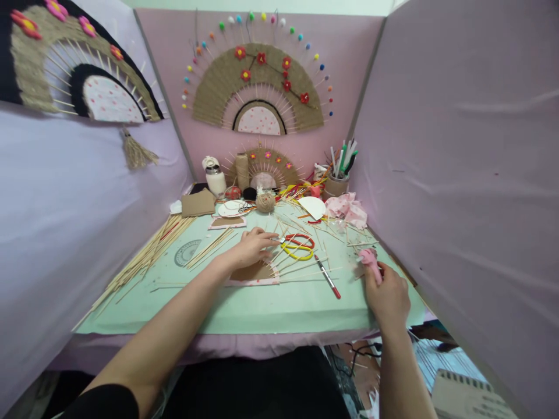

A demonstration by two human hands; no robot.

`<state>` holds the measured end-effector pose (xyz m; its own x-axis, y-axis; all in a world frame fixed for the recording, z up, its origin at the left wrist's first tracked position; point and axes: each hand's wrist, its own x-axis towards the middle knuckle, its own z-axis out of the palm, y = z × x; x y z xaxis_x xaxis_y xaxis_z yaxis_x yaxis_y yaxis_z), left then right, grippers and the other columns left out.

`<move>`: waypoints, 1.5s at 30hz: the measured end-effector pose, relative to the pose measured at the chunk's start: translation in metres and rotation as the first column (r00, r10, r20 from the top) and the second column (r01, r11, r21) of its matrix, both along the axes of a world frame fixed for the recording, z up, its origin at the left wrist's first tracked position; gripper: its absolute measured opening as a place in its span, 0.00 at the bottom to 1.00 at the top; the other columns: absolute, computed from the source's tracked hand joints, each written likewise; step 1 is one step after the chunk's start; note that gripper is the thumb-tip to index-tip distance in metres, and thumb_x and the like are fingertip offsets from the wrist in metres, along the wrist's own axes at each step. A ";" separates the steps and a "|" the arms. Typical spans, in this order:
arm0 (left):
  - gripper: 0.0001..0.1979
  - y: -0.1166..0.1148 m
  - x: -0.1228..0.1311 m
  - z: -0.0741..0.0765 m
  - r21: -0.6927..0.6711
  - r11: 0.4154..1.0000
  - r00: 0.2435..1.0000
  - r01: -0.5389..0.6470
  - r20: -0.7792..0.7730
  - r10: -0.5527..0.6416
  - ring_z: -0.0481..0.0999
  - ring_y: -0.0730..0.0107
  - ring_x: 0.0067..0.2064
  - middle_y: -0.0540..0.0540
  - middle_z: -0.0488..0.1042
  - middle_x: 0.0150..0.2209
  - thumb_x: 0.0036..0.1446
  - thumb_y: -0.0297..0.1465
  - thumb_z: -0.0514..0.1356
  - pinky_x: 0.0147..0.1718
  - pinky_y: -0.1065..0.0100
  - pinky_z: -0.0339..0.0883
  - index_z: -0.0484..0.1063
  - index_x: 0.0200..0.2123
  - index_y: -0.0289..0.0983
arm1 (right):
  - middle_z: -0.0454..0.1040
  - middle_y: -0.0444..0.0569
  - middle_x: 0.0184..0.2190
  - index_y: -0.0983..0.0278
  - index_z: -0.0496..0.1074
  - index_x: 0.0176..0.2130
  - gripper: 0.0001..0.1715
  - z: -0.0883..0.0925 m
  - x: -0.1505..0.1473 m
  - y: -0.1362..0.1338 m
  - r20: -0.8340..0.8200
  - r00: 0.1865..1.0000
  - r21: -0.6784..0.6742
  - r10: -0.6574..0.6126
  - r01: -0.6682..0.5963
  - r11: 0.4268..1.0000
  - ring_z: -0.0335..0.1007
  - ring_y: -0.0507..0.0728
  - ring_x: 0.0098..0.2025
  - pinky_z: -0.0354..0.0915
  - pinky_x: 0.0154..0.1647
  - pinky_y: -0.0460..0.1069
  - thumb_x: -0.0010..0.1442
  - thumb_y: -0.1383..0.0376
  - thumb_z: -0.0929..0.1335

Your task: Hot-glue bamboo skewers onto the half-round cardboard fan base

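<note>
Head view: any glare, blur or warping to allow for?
Head view: soft even light, no glare on the pale green mat; wide-angle warp bows the pink side panels; left hand on brown cardboard and right hand gripping a pink tool look sharp.

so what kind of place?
Probably a craft booth: jute fans on the pink walls, bamboo sticks across the green mat, scissors by the left hand, pink tool in the right hand.

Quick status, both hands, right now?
Left hand: open, fingers resting flat on the brown cardboard piece.
Right hand: closed around a pink tool.
</note>
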<state>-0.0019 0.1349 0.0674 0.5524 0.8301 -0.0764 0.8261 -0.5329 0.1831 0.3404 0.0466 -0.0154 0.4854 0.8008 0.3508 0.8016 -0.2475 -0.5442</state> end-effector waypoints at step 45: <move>0.20 0.029 0.006 -0.020 -0.132 0.954 0.962 0.271 0.061 -0.265 0.59 0.51 0.60 0.52 0.68 0.64 0.59 0.30 0.60 0.52 0.55 0.49 0.74 0.55 0.49 | 0.75 0.65 0.49 0.70 0.72 0.54 0.33 0.006 -0.005 -0.002 -0.014 0.999 -0.052 -0.031 0.031 0.998 0.64 0.70 0.51 0.61 0.47 0.59 0.60 0.51 0.61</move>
